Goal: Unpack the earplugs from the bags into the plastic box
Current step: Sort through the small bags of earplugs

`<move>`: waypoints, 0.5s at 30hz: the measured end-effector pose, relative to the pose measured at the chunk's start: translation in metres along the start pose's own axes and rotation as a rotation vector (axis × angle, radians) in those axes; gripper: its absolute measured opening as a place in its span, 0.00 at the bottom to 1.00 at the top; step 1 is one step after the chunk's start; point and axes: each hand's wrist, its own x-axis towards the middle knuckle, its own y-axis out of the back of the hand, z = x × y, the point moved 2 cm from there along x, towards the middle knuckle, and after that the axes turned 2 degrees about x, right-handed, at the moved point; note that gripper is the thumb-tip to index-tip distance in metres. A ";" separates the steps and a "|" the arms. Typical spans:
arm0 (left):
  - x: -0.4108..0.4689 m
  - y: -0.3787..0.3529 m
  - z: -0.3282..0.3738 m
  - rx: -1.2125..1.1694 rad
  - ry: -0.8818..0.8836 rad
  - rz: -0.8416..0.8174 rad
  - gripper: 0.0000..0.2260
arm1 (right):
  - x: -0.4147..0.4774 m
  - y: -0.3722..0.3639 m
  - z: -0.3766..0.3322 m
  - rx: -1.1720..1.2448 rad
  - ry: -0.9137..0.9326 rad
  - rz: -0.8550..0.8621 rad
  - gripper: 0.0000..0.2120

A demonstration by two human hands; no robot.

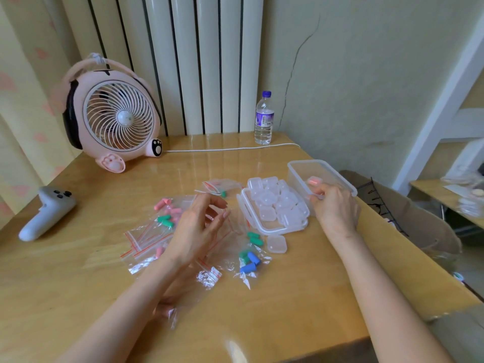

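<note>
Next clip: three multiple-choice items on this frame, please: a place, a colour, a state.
1. Where does the clear water bottle with the purple cap stand? A at the wooden table's far edge; B on the floor; C on a chair.
2. The round desk fan is: A blue; B pink; C green.
3. The clear rectangular plastic box is: A lidded; B overturned; C open.
Key: A, it stands by the wall; B, its shell is pink; C, its top shows no lid.
</note>
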 end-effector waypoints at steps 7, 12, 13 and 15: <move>0.035 -0.006 -0.013 0.450 0.176 -0.131 0.11 | -0.011 0.008 0.000 0.001 0.026 0.019 0.14; 0.063 -0.025 -0.029 0.672 0.260 -0.240 0.14 | -0.025 0.008 -0.026 0.225 0.254 0.142 0.05; 0.066 -0.028 -0.030 0.682 0.265 -0.248 0.15 | -0.027 0.006 -0.031 0.256 0.304 0.122 0.04; 0.067 -0.031 -0.030 0.693 0.259 -0.247 0.16 | -0.032 0.002 -0.040 0.299 0.366 0.057 0.04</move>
